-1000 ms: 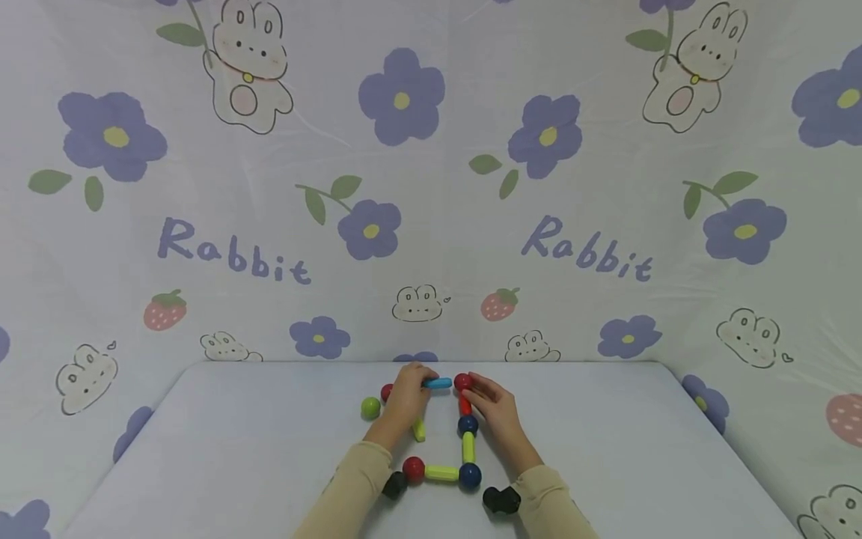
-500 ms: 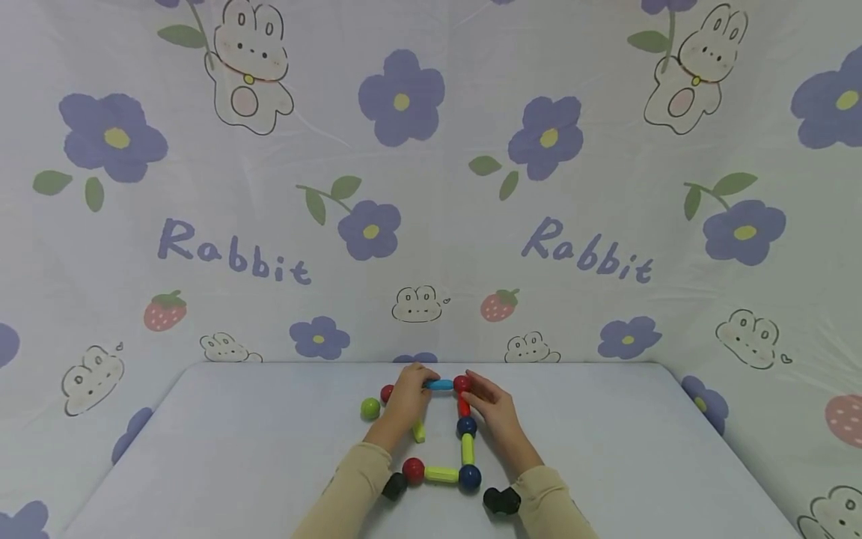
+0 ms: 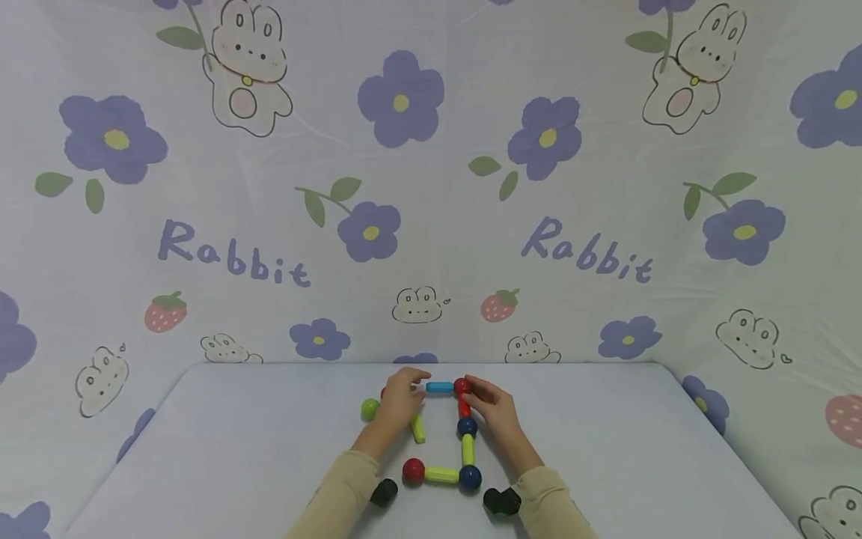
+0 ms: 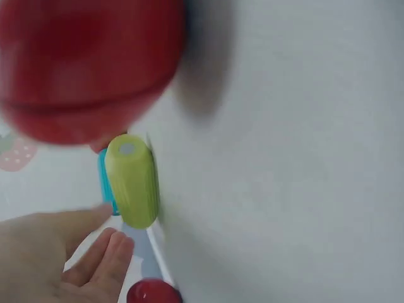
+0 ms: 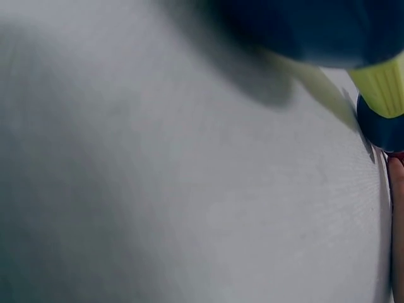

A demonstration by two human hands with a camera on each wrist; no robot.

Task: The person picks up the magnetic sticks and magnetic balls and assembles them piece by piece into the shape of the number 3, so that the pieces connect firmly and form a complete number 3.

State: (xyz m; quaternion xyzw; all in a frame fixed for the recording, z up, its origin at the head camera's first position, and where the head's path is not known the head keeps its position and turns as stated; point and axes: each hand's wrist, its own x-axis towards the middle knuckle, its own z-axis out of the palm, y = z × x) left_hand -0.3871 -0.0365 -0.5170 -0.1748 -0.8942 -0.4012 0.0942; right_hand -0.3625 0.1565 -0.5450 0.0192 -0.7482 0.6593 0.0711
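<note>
In the head view my right hand (image 3: 497, 408) pinches a red ball (image 3: 461, 386) at the far corner of a chain of ball-and-stick building pieces. A blue stick (image 3: 440, 388) runs left from that ball, and a red stick (image 3: 465, 406) comes toward me. My left hand (image 3: 399, 404) is just left of the blue stick's free end, fingers extended and apart from it. Seen from the left wrist, the fingers (image 4: 104, 259) are spread beside the blue stick (image 4: 106, 180), partly hidden behind a yellow-green stick (image 4: 134, 183). In the right wrist view only a sliver of finger (image 5: 398, 208) shows.
The chain continues through a blue ball (image 3: 467, 427), a yellow-green stick (image 3: 468, 451), another blue ball (image 3: 470, 477), a stick (image 3: 441, 475) and a red ball (image 3: 414, 471). A loose yellow-green stick (image 3: 418, 429) and green ball (image 3: 370, 409) lie by my left hand, which partly covers another red ball.
My left hand brought the blue stick right until it met the red ball, then let go and drew back left. My right hand stays on the red ball.
</note>
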